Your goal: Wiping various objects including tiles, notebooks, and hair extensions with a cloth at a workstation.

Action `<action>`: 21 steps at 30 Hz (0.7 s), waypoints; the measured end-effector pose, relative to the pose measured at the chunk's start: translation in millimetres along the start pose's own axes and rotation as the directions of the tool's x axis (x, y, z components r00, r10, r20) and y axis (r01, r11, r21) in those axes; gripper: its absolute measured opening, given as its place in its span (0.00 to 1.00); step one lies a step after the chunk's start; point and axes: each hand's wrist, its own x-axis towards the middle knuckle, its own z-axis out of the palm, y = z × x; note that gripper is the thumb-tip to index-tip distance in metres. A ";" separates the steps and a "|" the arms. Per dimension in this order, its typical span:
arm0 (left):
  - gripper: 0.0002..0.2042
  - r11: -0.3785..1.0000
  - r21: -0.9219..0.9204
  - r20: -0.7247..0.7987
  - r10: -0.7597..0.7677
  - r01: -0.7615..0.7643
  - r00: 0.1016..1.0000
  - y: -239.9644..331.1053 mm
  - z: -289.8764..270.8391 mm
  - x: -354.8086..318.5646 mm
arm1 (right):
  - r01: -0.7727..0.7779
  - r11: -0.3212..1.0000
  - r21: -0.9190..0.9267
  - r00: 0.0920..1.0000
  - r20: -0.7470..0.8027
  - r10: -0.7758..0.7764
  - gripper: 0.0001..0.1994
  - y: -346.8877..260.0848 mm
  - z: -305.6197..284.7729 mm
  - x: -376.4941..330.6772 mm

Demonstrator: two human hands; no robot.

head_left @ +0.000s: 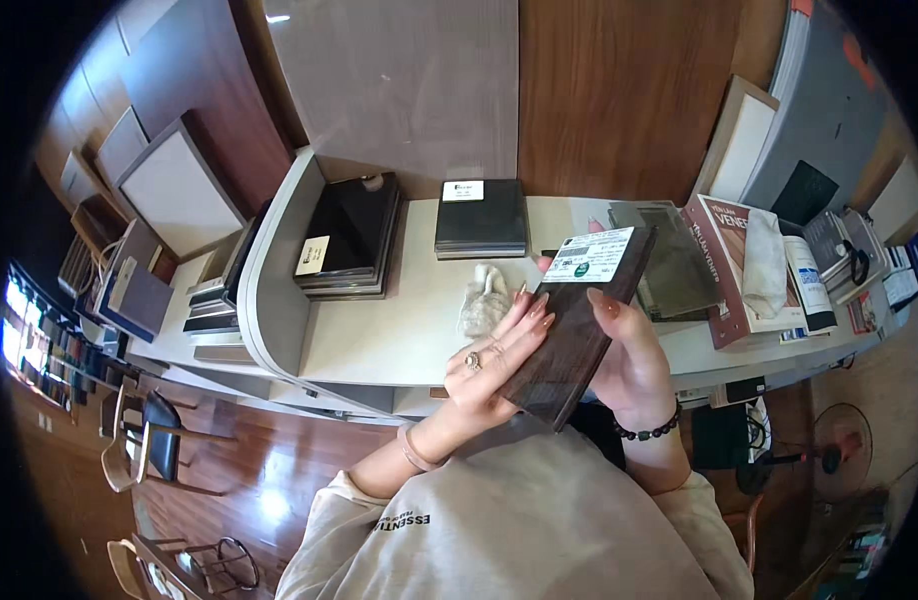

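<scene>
A dark brown wood-grain sample board [569, 350] is held tilted in front of my chest, with a white label [591, 256] on its upper end. My right hand [629, 355] grips it along the right edge, thumb on the face and most fingers hidden behind. On the left edge, my left hand [499, 355] holds the board, its fingers lying over the face below the label. Just beyond my left fingers, a crumpled whitish cloth [484, 300] lies on the white counter [369, 350].
Stacked dark glossy panels [349, 235] stand at the left; a smaller dark stack [482, 222] is at the back. On the right lie greyish translucent sheets [669, 265], a reddish-brown book [714, 290] and a white pouch [766, 265]. A curved white divider [269, 260] bounds the left. A fan [841, 450] stands lower right.
</scene>
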 end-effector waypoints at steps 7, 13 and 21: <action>0.46 0.945 -0.287 0.486 0.002 0.157 0.874 -4.3 -77.2 -3.6 | 0.001 0.926 -0.378 0.999 -0.032 -0.014 0.53 25.3 39.8 -11.0; 0.66 0.089 -0.651 0.687 -0.354 0.754 0.635 2.5 -108.8 -5.1 | -0.060 0.868 -0.493 0.993 -0.119 0.001 0.63 59.0 82.1 -15.1; 0.69 0.234 -0.540 0.763 -0.271 0.809 0.588 18.9 -144.5 -15.7 | -0.011 0.810 -0.587 1.000 -0.001 0.013 0.62 87.4 106.5 -14.8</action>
